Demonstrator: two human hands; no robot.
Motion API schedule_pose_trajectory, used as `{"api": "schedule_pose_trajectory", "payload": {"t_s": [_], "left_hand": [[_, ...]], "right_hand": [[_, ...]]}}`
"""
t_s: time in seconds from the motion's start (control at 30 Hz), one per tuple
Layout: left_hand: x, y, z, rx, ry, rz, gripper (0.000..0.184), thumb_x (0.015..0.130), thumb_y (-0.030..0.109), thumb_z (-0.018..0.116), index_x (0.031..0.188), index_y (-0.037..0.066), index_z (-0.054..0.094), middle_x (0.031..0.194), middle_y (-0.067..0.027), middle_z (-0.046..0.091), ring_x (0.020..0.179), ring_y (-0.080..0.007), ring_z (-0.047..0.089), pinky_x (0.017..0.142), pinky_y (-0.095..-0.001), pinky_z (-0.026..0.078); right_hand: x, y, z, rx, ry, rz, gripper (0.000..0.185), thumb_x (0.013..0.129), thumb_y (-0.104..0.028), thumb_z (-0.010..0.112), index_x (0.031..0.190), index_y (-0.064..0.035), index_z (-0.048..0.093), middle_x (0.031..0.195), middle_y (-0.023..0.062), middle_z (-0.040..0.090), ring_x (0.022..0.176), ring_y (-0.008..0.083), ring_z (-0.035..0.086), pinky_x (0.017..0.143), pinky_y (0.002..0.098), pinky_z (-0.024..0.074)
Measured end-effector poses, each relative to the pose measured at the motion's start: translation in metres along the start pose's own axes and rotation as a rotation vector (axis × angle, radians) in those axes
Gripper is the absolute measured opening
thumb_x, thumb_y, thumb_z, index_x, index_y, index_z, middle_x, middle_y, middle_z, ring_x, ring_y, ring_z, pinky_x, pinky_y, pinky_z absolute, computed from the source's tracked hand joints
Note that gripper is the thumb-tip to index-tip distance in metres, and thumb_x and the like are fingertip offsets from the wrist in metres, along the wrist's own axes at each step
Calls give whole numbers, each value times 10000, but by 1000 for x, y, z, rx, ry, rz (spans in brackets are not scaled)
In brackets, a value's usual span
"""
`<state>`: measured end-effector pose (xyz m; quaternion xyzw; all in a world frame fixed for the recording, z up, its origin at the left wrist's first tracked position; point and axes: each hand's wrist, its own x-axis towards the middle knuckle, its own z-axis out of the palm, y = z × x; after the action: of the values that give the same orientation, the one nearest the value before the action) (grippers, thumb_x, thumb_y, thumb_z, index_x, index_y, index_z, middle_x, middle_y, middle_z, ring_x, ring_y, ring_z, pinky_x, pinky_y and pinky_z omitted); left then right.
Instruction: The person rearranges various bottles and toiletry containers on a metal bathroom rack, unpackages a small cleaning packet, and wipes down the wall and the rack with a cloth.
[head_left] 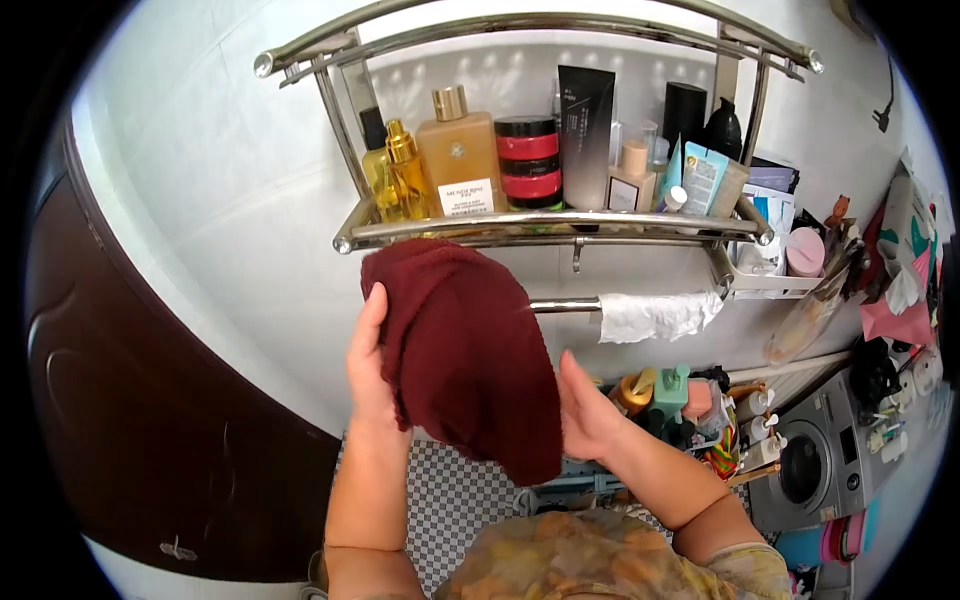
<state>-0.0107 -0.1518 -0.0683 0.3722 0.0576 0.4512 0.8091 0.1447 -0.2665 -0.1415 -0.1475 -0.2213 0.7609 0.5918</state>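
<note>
Maroon cloth (465,350): grasped by left hand (372,370); right hand (592,415) at its edge, grip indeterminable. Shelf (560,229), toward left end: gold-capped amber bottle (458,150), white label (466,197), lettering illegible.

White label (467,200) on amber bottle (457,148), print (465,192) too blurred to read, dark tube (587,140), lettering (572,97) illegible

maroon cloth (465,360), grey-and-white checked floor (450,510), dark brown door (150,400), green pump bottle (671,392), grey washing machine (815,458)

Large amber bottle (457,150) on a metal shelf (560,229), grey washing machine (812,462), dark brown door (150,400)
</note>
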Motion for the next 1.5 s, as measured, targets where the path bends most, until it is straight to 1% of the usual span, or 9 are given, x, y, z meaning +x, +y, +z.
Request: {"api": "schedule_pose_trajectory", "payload": {"t_s": [0.27,0.53,0.67,0.73,0.8,0.93,1.17,1.43,1.5], "left_hand": [[-14,46,-7,361,100,55,339,833,153,553,1099,-57,531,1021,-157,613,869,-218,619,786,-309,501],[-29,46,23,1535,142,255,291,843,161,546,1045,-45,578,818,-126,656,765,-162,611,720,-320,476],[-48,8,67,1771,-612,358,646,769,199,654,1301,-10,354,962,-207,580,844,-308,597,710,-346,494],[-55,8,85,1793,-740,7,737,721,259,714,1322,15,364,1048,-195,527,904,-308,569,763,-334,478],[-53,8,83,1750,-781,73,730,717,282,728,1306,11,392,1039,-175,534,921,-282,573,789,-320,474],[-47,14,77,1435,-693,430,580,728,176,679,1222,-41,465,1055,-161,563,940,-262,568,822,-341,455],[21,46,51,1678,-44,1213,457,738,18,578,1188,-4,503,1198,-171,510,1133,-323,461,973,-396,345],[105,112,45,1703,276,1478,436,874,152,471,1306,108,426,1365,-143,364,1308,-297,267,1062,-427,212],[123,128,41,1775,275,1488,423,890,183,461,1308,129,428,1375,-123,357,1316,-289,257,1067,-432,201]], "right_hand": [[5,-25,8,-641,267,-106,392,919,-181,508,1249,22,442,1197,112,542,1063,196,546,924,340,450],[7,-26,20,-124,-61,-57,431,945,-316,430,1303,-78,399,1271,78,495,1159,210,486,991,377,383],[9,-2,11,-66,-191,-46,556,946,-481,293,1368,-121,324,1360,52,411,1223,219,419,1044,404,297],[3,-6,0,309,-572,-92,556,938,-472,326,1369,-121,322,1364,64,405,1230,227,409,1051,408,289],[-8,-20,-4,301,-495,-125,544,932,-418,375,1369,-101,315,1358,80,407,1230,241,411,1055,416,288],[-43,-55,24,-126,-83,-231,570,880,-255,492,1373,-61,283,1363,122,385,1236,271,405,1042,445,310],[-83,-141,91,-767,26,-1180,756,784,-228,604,1401,-66,199,1378,147,349,1269,305,361,1059,460,285],[-58,-242,143,-2206,579,-2049,464,779,-72,624,1225,-51,499,1309,206,335,1145,345,404,978,348,313],[-47,-257,137,-2303,720,-2038,455,768,-119,649,1202,-91,514,1295,171,372,1170,345,389,1020,461,240]]}}
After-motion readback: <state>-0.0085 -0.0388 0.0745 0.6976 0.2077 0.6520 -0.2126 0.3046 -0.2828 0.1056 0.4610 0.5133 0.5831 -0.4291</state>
